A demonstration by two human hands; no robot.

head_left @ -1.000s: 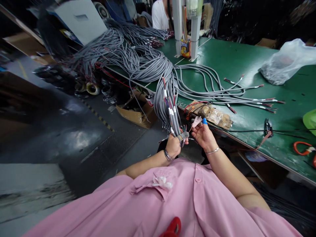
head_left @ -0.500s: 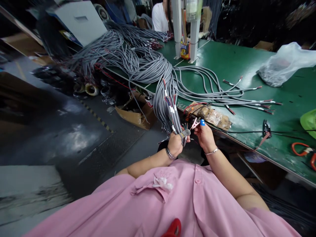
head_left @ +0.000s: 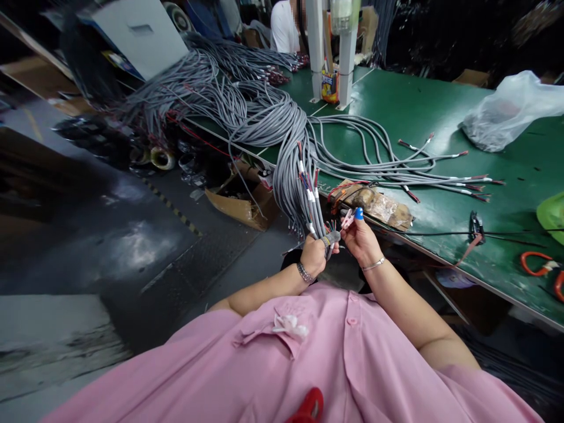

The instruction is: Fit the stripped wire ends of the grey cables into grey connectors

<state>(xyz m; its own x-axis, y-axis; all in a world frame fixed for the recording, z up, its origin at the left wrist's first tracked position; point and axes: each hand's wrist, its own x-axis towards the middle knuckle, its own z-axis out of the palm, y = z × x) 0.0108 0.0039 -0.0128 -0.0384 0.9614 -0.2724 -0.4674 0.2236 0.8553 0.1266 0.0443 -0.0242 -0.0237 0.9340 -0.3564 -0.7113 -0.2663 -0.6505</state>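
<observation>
My left hand (head_left: 314, 255) is closed around the end of a grey cable (head_left: 331, 238) from the bundle of grey cables (head_left: 296, 176) that hangs over the table's edge. Thin coloured wires (head_left: 331, 225) fan out of that cable end. My right hand (head_left: 362, 239), with a blue cap on one fingertip and a pink cover on another, pinches at those wires just right of my left hand. Both hands sit in front of my pink shirt, below the table's edge.
The green table (head_left: 423, 111) carries a big heap of grey cables (head_left: 247, 100), loose cables with stripped ends (head_left: 409, 170), a taped brown block (head_left: 379, 205), a clear plastic bag (head_left: 511, 108), red-handled cutters (head_left: 544, 267) and white posts (head_left: 348, 53). A cardboard box (head_left: 240, 202) lies on the floor. Another person (head_left: 284, 23) works beyond.
My right hand has closed in on the cable end and now touches its coloured wires. My left hand has stayed almost still.
</observation>
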